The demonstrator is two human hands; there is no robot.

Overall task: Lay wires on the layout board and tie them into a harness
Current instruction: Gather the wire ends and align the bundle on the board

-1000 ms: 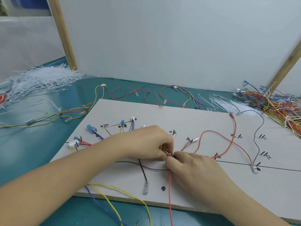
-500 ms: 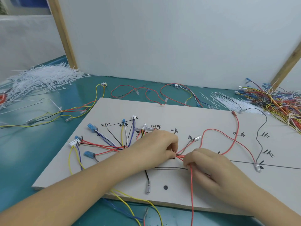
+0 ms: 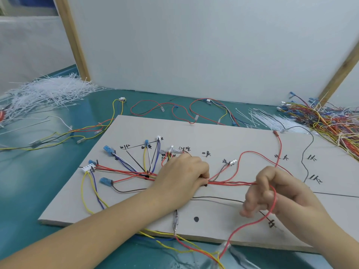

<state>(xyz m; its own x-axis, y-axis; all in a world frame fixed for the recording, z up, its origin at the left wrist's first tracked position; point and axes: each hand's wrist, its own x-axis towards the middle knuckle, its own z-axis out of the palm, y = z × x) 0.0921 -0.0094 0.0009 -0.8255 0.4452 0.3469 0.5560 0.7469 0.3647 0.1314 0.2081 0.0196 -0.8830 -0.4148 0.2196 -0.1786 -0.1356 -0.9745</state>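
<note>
A grey layout board [image 3: 223, 136] with black marks and lines lies on the teal table. Red, blue, yellow and white wires fan out over its left part to blue and white connectors [image 3: 108, 151]. My left hand [image 3: 182, 174] grips the gathered wire bundle at the board's middle. A few red wires [image 3: 231, 183] run taut from it to my right hand [image 3: 275, 193], which pinches them; one red wire loops down past its fingers and off the front edge. A black wire [image 3: 215, 199] lies below them on the board.
White cable ties lie heaped at the back left [image 3: 44, 94] and in a smaller pile at the back right [image 3: 272, 121]. A tangle of coloured wires [image 3: 330, 121] fills the far right. Loose wires [image 3: 174, 109] lie behind the board, before a white panel.
My right hand has slid right along the red wires, drawing them taut away from my left hand. My left hand still holds the bundle. More of the board's left side has come into view.
</note>
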